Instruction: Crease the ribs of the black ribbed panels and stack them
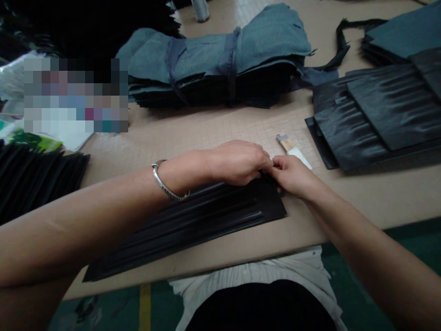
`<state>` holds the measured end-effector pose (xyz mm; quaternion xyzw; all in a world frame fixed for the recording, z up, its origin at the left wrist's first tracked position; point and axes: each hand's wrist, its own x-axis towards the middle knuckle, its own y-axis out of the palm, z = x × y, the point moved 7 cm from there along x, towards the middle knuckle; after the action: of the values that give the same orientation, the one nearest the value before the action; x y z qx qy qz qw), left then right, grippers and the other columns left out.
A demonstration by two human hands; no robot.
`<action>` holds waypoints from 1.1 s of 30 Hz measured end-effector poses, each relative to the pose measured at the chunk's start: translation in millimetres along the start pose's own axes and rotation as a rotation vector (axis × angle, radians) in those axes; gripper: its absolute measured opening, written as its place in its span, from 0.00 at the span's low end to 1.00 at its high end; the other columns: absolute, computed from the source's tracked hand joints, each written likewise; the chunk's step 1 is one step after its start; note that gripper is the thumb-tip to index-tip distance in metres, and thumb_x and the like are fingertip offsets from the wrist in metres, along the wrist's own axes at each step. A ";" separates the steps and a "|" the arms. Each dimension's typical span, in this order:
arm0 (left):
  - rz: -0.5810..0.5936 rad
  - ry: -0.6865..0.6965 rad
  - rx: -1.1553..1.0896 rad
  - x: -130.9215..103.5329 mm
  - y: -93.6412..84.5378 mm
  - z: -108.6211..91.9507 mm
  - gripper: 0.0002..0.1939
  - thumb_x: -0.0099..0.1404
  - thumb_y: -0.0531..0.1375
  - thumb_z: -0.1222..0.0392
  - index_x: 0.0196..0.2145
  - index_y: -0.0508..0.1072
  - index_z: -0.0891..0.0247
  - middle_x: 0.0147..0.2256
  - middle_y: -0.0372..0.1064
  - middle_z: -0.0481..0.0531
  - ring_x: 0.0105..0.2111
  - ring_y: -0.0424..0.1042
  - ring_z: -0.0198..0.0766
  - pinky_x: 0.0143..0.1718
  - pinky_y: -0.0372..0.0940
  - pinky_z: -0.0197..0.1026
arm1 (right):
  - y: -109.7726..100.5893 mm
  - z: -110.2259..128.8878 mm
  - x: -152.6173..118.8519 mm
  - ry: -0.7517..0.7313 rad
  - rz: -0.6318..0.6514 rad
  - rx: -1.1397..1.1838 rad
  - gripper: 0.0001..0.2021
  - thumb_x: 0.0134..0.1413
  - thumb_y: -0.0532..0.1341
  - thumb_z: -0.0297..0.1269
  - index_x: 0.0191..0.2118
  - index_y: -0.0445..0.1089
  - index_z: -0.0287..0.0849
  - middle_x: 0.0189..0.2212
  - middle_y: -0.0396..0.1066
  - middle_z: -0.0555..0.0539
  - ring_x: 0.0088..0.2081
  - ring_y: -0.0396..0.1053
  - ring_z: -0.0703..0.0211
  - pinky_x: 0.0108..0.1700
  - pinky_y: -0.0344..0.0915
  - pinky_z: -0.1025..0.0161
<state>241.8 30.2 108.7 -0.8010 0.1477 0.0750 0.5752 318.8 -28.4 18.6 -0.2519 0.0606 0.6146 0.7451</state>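
Note:
A black ridged panel (206, 225), which looks like leather, lies flat on the table in front of me. At its far right corner my left hand (241, 162) and my right hand (292, 175) meet, their fingertips close together. My left hand is closed, its fingers bent down onto the corner. The right thumb and fingers pinch at the panel's edge. The fingers hide the exact spot they grip. Just beyond my right hand lies a small tool (286, 145) with a yellowish middle, a white end and a metal-looking tip.
A tied bundle of grey-green and black sheets (213, 59) lies across the back. Black ridged panels (386, 110) overlap at the right, below more sheets (406, 34). A row of black pieces (37, 177) stands at the left. The tan table's (248, 250) front edge runs before me.

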 end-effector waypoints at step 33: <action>-1.005 -0.236 0.014 -107.6 55.7 -37.2 0.12 0.65 0.63 0.77 0.45 0.74 0.69 0.45 0.62 0.55 0.41 0.66 0.32 0.39 0.71 0.34 | 5.3 13.7 -20.6 -0.179 -0.239 -0.165 0.10 0.63 0.59 0.30 0.28 0.66 0.43 0.23 0.66 0.52 0.26 0.61 0.60 0.30 0.51 0.62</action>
<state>120.3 -5.2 101.9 -0.7555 -0.3206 -0.1217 0.5582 305.8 -39.9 37.1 -0.2619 -0.0868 0.5446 0.7920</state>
